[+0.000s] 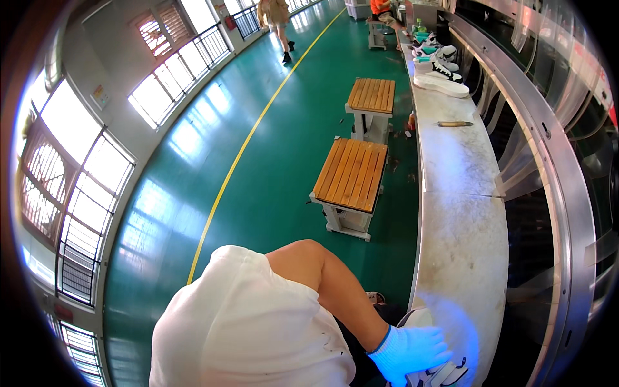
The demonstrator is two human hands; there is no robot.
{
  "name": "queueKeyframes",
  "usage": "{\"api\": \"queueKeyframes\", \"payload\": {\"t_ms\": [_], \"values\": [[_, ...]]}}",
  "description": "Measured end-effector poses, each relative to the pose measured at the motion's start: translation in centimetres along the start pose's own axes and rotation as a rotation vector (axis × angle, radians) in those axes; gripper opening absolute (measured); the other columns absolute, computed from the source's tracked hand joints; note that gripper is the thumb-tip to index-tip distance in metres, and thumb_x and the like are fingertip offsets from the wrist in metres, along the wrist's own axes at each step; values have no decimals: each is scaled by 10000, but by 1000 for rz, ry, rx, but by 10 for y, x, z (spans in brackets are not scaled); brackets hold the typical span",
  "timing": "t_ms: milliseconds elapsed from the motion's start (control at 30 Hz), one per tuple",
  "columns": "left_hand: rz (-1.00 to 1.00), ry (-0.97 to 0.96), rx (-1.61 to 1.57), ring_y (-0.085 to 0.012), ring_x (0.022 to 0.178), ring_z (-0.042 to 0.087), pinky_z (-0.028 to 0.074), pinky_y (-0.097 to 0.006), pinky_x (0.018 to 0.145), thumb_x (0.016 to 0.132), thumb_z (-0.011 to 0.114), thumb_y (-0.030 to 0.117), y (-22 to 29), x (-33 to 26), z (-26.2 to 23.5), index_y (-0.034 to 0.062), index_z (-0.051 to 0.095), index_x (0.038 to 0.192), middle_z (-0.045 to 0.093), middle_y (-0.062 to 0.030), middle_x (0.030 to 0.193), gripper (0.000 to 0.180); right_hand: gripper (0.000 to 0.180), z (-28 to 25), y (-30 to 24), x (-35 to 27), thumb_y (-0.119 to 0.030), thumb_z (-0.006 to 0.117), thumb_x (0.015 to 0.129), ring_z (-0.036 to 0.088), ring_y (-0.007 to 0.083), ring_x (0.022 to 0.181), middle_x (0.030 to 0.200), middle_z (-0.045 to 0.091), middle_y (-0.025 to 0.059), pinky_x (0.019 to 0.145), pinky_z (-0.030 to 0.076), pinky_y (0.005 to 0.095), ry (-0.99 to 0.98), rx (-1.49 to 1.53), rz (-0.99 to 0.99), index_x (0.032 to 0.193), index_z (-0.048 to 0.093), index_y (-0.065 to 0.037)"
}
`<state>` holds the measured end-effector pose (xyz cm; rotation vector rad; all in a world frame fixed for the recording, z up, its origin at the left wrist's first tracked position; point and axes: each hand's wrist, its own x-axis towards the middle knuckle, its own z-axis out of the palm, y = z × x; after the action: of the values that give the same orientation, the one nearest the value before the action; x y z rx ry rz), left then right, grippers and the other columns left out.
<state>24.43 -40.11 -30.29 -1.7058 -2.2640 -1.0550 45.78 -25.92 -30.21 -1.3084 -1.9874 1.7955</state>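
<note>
My left hand point(411, 353), in a white knitted glove with a blue cuff edge, is low at the right under a blue glow. Its fingers are stretched out and slightly apart. They lie over or against a white shoe with black trim point(445, 374), which the lower edge cuts off. Just above the hand, a pale rounded shoe part point(419, 317) rests at the bench's near edge. Whether it belongs to the same shoe is hard to tell. My bent left arm comes out of a loose white sleeve point(238, 322). My right hand is out of view.
A long, stained pale bench point(461, 251) runs along a metal-framed conveyor point(574, 213) with clear plastic flaps. On it lie a slim tan tool point(454, 123) and several shoes point(442, 68). Two wooden-slatted stools point(351, 174) stand alongside. One person point(274, 19) walks, another point(380, 8) sits far off.
</note>
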Motion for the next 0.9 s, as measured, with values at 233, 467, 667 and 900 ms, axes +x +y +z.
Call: {"api": "queueKeyframes", "payload": {"t_ms": [233,467,667,900], "values": [[-76,-383,-243,-426,1182,620,478,-494,1048,651,949,628,-16,0,-1,-171,494,1448,643,-263,1242,1217,602,23,24,-9,13,879,879,704,314,1173,1385,734,215,1054,571,462,165,129,-150,1433,654,79],[269,-235,-163,-456,1106,669,532,-527,962,532,956,657,-47,-10,5,-78,544,1287,659,-244,1168,1131,810,7,24,-10,-319,1027,801,748,362,1042,1274,778,244,962,610,462,92,-149,-331,1373,653,115],[568,-253,-106,-439,1083,714,562,-514,946,542,941,769,-72,14,4,-37,611,1284,716,-209,1124,1144,694,13,48,-30,-301,1022,812,769,330,993,1189,811,231,859,634,457,124,-285,-426,1273,724,123],[472,-384,-223,-459,1143,716,572,-546,980,556,997,682,-63,24,3,26,676,1311,747,-203,1215,1050,720,-27,91,16,-199,966,817,666,323,1098,1277,696,176,951,541,464,21,-290,-364,1411,638,41]]}}
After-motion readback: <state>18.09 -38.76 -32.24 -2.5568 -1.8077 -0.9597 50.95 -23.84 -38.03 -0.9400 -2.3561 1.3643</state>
